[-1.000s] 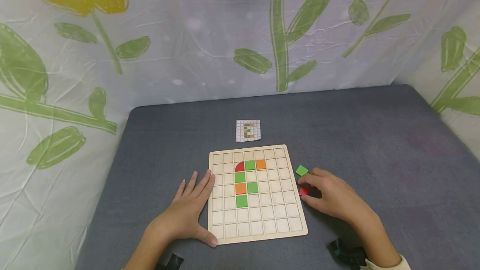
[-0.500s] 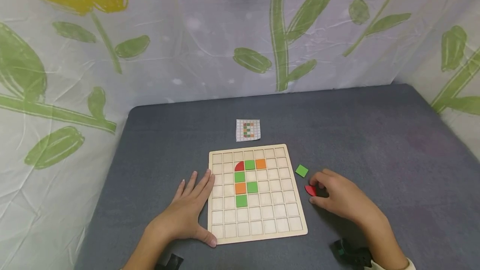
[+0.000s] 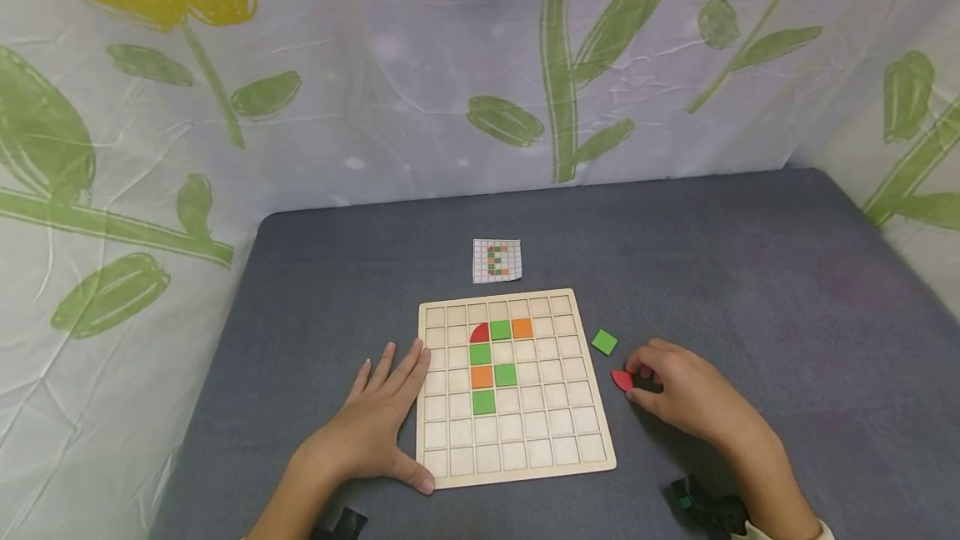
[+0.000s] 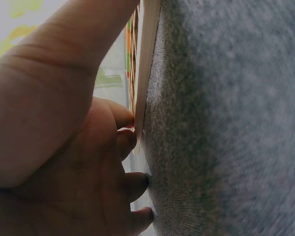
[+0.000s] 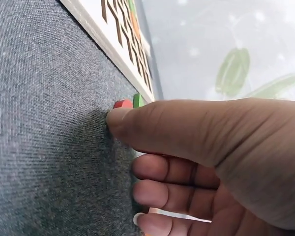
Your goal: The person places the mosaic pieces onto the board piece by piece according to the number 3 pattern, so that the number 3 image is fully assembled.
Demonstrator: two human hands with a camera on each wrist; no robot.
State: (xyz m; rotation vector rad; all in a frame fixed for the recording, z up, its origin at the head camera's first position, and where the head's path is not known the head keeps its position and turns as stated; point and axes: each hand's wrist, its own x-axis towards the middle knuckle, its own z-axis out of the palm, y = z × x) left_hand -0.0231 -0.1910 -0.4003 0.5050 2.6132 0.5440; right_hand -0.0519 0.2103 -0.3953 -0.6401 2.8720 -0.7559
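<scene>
The wooden grid board [image 3: 525, 473] lies on the table with a red quarter-circle tile [image 3: 479, 333], several green tiles [image 3: 483, 402] and two orange tiles [image 3: 482, 377] set in its squares. My left hand [image 3: 375, 427] rests spread along the board's left edge, thumb at the near left corner and fingertips at the rim. Just right of the board, my right hand [image 3: 686, 390] pinches a second red quarter-circle tile [image 3: 622, 380] between thumb and forefinger, close to the table. The right wrist view shows the thumb [image 5: 152, 125] covering most of this red tile [image 5: 122, 104].
A loose green tile [image 3: 604, 342] lies between the board's right edge and my right hand. Beyond the board is a small paper card [image 3: 497, 261] with a coloured grid pattern. A flower-printed curtain [image 3: 405, 73] hangs behind the dark grey table [image 3: 337, 265].
My right hand has drawn the red tile to the right, away from the board's edge, and the tile has turned so its curved side shows. The left hand has stayed put.
</scene>
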